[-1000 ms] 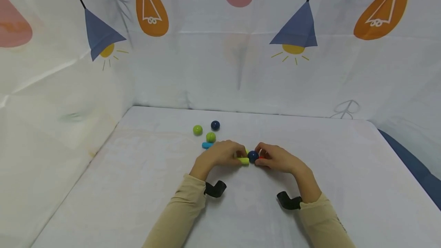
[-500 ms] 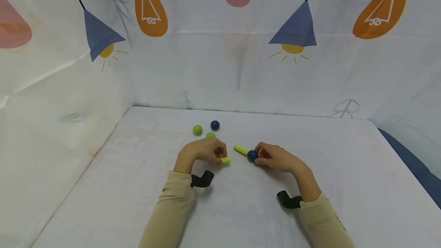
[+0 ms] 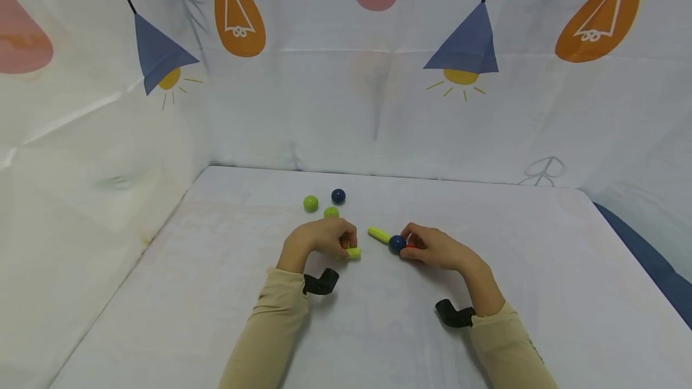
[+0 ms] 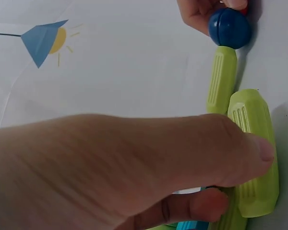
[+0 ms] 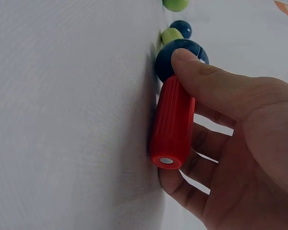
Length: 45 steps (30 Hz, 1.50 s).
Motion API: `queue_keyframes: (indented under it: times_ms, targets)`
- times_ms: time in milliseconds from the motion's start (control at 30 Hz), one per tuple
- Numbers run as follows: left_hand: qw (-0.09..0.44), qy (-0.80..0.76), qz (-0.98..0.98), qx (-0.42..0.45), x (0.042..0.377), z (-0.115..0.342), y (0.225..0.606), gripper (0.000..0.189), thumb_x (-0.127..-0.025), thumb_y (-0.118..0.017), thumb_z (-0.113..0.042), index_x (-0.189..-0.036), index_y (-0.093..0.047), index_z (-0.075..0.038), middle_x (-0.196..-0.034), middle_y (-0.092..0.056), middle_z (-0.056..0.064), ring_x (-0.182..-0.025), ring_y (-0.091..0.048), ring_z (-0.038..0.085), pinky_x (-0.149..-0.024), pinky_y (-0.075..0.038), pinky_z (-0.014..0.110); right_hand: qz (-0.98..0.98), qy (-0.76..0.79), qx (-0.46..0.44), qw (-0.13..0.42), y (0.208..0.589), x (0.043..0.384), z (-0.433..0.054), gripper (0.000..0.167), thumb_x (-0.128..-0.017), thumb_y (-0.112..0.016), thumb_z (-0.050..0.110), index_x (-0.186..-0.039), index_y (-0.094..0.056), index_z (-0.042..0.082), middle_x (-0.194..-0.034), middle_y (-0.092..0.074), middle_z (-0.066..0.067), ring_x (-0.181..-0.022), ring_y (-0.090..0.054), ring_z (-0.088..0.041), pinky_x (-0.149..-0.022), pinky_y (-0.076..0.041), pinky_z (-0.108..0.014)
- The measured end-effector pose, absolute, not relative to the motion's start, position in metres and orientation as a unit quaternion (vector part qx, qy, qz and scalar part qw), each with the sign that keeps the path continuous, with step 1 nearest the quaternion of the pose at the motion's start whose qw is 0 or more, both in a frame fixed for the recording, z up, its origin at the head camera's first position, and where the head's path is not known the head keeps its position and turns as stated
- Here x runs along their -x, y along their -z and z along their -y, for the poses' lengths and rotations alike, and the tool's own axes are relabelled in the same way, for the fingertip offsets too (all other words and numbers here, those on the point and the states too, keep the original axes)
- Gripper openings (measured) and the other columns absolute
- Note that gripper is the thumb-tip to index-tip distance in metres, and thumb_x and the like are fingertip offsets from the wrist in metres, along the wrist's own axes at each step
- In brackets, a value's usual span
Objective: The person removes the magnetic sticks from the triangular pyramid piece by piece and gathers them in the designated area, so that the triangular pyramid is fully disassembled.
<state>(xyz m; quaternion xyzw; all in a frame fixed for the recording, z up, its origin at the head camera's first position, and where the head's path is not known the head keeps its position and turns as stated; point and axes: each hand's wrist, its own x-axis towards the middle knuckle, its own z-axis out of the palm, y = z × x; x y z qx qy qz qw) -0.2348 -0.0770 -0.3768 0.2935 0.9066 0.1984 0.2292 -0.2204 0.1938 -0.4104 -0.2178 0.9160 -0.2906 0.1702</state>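
My left hand (image 3: 323, 238) pinches a lime-green magnetic rod (image 4: 252, 110), thumb laid along its side in the left wrist view. Beneath that hand, parts of another lime-green rod (image 4: 230, 215) and a light blue rod (image 4: 192, 225) peek out, mostly covered. To the right, my right hand (image 3: 439, 250) holds a dark blue ball (image 3: 397, 244) with its thumb on it, and its fingers lie behind a red magnetic rod (image 5: 173, 124). That rod meets the ball and shows a silver end. A further lime-green rod (image 3: 378, 235) touches the ball on the other side.
Behind my left hand lie two green balls, one partly covered (image 3: 331, 213) and one farther left (image 3: 310, 203), plus another dark blue ball (image 3: 338, 196). All rest on the white table (image 3: 178, 293). A printed white curtain (image 3: 335, 119) stands behind.
My left hand has shifted left, away from the dark blue ball, with a lime-green rod in its fingers. The lime-green rod at the ball came into sight. The right hand stays put.
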Motion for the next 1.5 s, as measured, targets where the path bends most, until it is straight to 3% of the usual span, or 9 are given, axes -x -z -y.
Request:
queue_keyframes:
  times_ms: [467, 700, 933, 1167, 1333, 1500]
  targets:
    - [0.246, -0.207, -0.908, -0.268, 0.234, 0.075, 0.378, 0.026, -0.077, -0.068, 0.001, -0.096, -0.061, -0.015, -0.081, -0.051, 0.002, -0.073, -0.045, 0.012, -0.064, -0.036, 0.026, -0.913, 0.300, 0.215, 0.173, 0.411, 0.219, -0.196, 0.032, -0.090, -0.064, 0.033, -0.112, -0.055, 0.011, -0.087, -0.060, 0.000, -0.077, -0.052, -0.014, -0.069, -0.043, -0.029]
    - [0.244, -0.215, -0.907, -0.267, 0.232, 0.074, 0.374, 0.023, -0.078, -0.072, -0.005, -0.096, -0.062, -0.015, -0.086, -0.054, 0.005, -0.075, -0.047, 0.014, -0.065, -0.037, 0.027, -0.913, 0.303, 0.218, 0.168, 0.410, 0.218, -0.196, 0.034, -0.090, -0.064, 0.034, -0.111, -0.054, 0.009, -0.083, -0.058, -0.001, -0.072, -0.050, -0.012, -0.064, -0.042, -0.026]
    - [0.183, -0.218, -0.903, -0.321, 0.236, 0.063, 0.380, 0.017, -0.087, -0.067, -0.017, -0.102, -0.062, -0.013, -0.093, -0.057, 0.005, -0.079, -0.050, 0.013, -0.068, -0.041, 0.026, -0.915, 0.303, 0.208, 0.166, 0.412, 0.218, -0.193, 0.034, -0.089, -0.062, 0.042, -0.108, -0.055, 0.014, -0.076, -0.055, 0.000, -0.065, -0.049, -0.013, -0.057, -0.040, -0.027]
    - [0.120, -0.209, -0.911, -0.335, 0.235, 0.046, 0.389, 0.032, -0.086, -0.069, -0.023, -0.116, -0.059, -0.017, -0.113, -0.054, 0.006, -0.096, -0.052, 0.016, -0.079, -0.046, 0.029, -0.904, 0.309, 0.233, 0.179, 0.412, 0.218, -0.195, 0.030, -0.086, -0.065, 0.043, -0.100, -0.058, 0.018, -0.076, -0.055, 0.003, -0.067, -0.051, -0.012, -0.060, -0.042, -0.026]
    - [0.122, -0.190, -0.913, -0.340, 0.230, 0.035, 0.394, 0.040, -0.084, -0.071, -0.027, -0.121, -0.058, -0.022, -0.124, -0.051, 0.001, -0.108, -0.046, 0.015, -0.086, -0.046, 0.029, -0.895, 0.317, 0.244, 0.200, 0.411, 0.216, -0.197, 0.028, -0.084, -0.067, 0.041, -0.095, -0.057, 0.018, -0.077, -0.054, 0.003, -0.066, -0.051, -0.011, -0.057, -0.042, -0.026]
    - [0.134, -0.172, -0.905, -0.364, 0.228, 0.029, 0.396, 0.033, -0.086, -0.069, -0.024, -0.118, -0.062, -0.021, -0.118, -0.057, -0.004, -0.105, -0.050, 0.012, -0.088, -0.045, 0.026, -0.892, 0.321, 0.248, 0.198, 0.412, 0.216, -0.196, 0.025, -0.083, -0.067, 0.036, -0.095, -0.056, 0.016, -0.078, -0.055, 0.002, -0.065, -0.051, -0.012, -0.056, -0.043, -0.026]
